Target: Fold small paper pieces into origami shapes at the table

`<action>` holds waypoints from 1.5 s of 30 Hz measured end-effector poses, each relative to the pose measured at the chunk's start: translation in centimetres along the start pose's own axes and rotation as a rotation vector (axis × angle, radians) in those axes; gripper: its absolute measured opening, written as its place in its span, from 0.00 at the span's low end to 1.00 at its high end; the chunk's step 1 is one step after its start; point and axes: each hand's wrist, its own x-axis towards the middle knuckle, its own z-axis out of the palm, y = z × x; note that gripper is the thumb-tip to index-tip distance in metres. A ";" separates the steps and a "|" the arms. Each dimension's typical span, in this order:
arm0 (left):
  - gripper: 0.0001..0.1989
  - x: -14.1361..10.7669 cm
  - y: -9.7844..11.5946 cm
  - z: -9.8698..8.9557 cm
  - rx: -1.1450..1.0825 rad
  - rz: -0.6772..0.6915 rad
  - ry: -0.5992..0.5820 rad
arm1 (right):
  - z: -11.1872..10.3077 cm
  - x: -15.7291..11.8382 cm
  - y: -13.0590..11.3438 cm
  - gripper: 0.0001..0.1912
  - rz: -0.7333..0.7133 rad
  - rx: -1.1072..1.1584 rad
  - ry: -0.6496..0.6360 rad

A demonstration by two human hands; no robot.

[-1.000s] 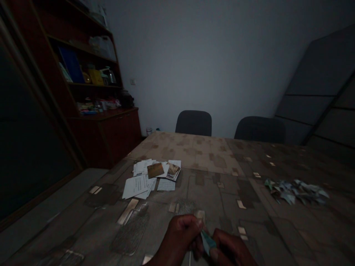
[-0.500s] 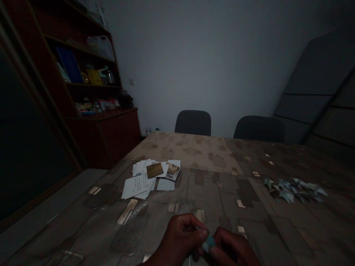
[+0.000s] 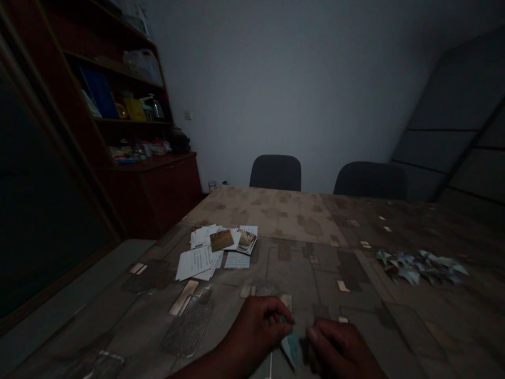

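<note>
At the bottom middle, my left hand (image 3: 260, 327) pinches a small folded piece of pale blue-green paper (image 3: 289, 347) between thumb and fingers. The paper hangs down to a narrow point above the table. Just to its right is my right hand (image 3: 337, 345), fingers curled together, with a small gap between it and the paper. I make out nothing in that hand, though its lower fingers are in shadow. Off to the right lies a heap of folded paper pieces (image 3: 420, 267) in pale green and grey-blue, apart from both hands.
A patterned tablecloth (image 3: 288, 273) covers the table. Printed cards and photos (image 3: 199, 262) lie loosely piled left of centre. Two dark chairs (image 3: 275, 172) stand at the far edge, before a pale wall. A red-brown cabinet (image 3: 158, 184) with filled shelves is on the left. The room is dim.
My right hand has come away from the paper, slightly to the right. The folded paper now shows more of its length below my left fingers.
</note>
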 end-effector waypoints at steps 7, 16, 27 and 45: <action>0.24 0.6 -0.9 -0.1 0.605 0.374 -0.121 | -1.3 0.3 -1.1 0.26 -0.070 -0.076 0.154; 0.06 0.7 -2.5 -0.2 1.067 0.744 0.024 | -1.4 0.8 -0.2 0.13 -0.085 -0.206 0.172; 0.10 -1.6 -2.4 -1.3 1.123 0.867 -0.187 | -0.8 1.4 0.6 0.07 -0.153 -0.343 0.105; 0.03 -1.7 -5.8 0.5 1.157 0.987 0.044 | 0.0 2.8 -1.6 0.08 -0.036 -0.568 0.071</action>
